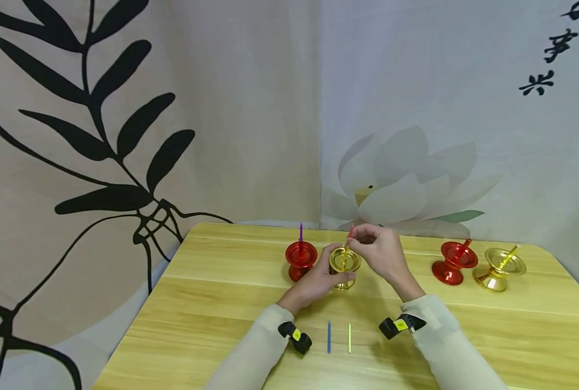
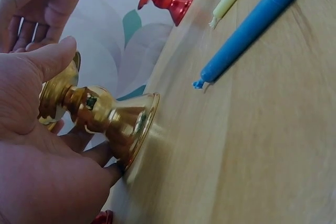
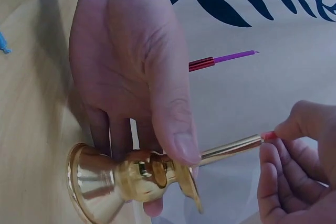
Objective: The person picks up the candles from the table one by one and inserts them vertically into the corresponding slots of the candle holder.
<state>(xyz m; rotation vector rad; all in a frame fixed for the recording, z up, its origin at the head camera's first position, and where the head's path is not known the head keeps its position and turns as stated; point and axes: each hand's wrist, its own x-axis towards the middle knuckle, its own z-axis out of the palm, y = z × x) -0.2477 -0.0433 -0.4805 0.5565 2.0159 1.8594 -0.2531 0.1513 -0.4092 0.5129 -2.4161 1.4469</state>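
Note:
My left hand (image 1: 320, 277) grips a gold candlestick (image 2: 86, 106) round its waist, its flared base down at the tabletop. From the candlestick's dish rises a slim gold tube (image 3: 231, 150). At the tube's top my right hand (image 1: 379, 252) pinches a red candle (image 3: 269, 136) between thumb and fingers; its lower end meets the tube mouth and most of it is hidden by the fingers. Just left of my left hand stands a red candlestick (image 1: 301, 254) with a purple candle (image 3: 233, 56) upright in its tube.
On the wooden table (image 1: 211, 325), a blue candle (image 1: 329, 337) and a pale yellow-green candle (image 1: 349, 338) lie side by side between my forearms. Toward the right stand another red candlestick (image 1: 449, 271) and another gold candlestick (image 1: 491, 279). A printed curtain (image 1: 250, 108) hangs behind the table.

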